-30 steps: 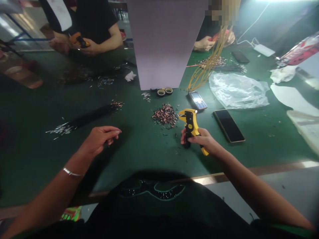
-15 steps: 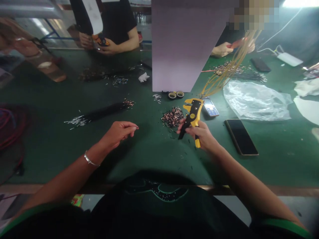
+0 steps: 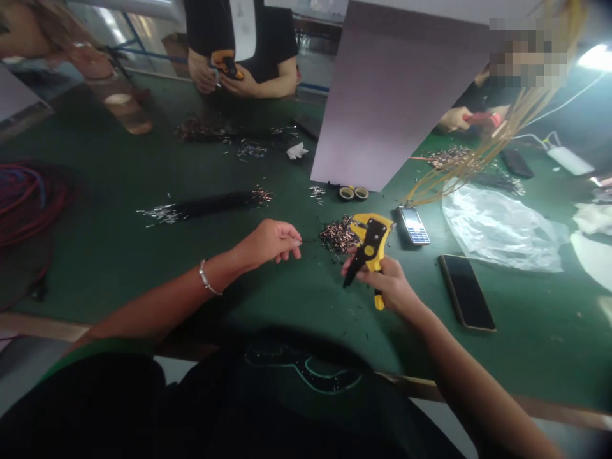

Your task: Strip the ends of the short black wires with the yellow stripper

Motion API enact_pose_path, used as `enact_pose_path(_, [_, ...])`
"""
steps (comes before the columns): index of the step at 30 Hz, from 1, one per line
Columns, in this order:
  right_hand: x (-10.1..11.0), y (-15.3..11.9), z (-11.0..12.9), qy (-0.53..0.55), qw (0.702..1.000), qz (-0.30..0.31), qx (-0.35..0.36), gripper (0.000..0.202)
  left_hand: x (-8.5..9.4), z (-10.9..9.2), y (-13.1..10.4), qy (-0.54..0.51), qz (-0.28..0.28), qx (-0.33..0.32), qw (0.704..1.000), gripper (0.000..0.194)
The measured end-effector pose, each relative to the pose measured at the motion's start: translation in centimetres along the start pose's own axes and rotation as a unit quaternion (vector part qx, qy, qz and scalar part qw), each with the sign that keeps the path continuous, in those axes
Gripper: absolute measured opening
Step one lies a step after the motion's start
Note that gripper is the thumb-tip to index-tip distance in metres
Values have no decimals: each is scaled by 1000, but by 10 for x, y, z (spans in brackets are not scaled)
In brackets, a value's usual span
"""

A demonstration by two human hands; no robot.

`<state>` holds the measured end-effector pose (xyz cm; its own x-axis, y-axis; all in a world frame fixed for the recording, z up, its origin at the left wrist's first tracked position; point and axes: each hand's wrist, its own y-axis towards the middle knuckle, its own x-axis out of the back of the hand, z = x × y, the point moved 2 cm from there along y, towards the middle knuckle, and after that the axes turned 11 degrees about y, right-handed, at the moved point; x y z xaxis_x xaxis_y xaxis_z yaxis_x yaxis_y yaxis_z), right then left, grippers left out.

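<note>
Left of the scrap pile (image 3: 336, 236) on the table (image 3: 287, 296), the left hand (image 3: 276, 243) pinches a thin dark wire (image 3: 309, 241); right of it, the right hand (image 3: 388, 278) grasps the yellow-and-black pliers (image 3: 371, 245).

the room has a broad green table (image 3: 296, 290), and its front edge (image 3: 415, 386) is brown. a tall, pale purple panel (image 3: 382, 95) stands on it, leaning somewhat in the view. behind, there is a blue metal rail (image 3: 313, 87) and a brown box (image 3: 176, 54). at the upper right, a white lamp (image 3: 593, 57) shines strongly. below the table, the floor (image 3: 437, 414) looks pale grey.
</note>
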<state>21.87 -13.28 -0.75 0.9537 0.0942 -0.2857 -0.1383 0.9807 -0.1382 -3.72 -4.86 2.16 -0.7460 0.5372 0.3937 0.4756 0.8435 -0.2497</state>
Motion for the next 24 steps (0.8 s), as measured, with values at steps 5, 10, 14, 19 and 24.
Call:
enact_pose_path(5, [-4,-24,-1,-147,986,68,27,25,1,-20,5,83,-39,-72,993,15])
enact_pose_path(10, [-9,-18,2,-134,987,86,-9,28,0,-36,9,125,-48,-113,985,17])
enact_pose_path(14, [-9,-12,3,-71,992,96,-48,40,2,-40,13,172,-67,-139,973,18])
enact_pose_path(19, [-7,-9,1,-50,991,103,-68,43,5,-39,19,207,-84,-171,960,17])
enact_pose_path(24, [-9,-8,1,-37,991,104,-76,41,4,-37,30,189,-60,-156,968,13])
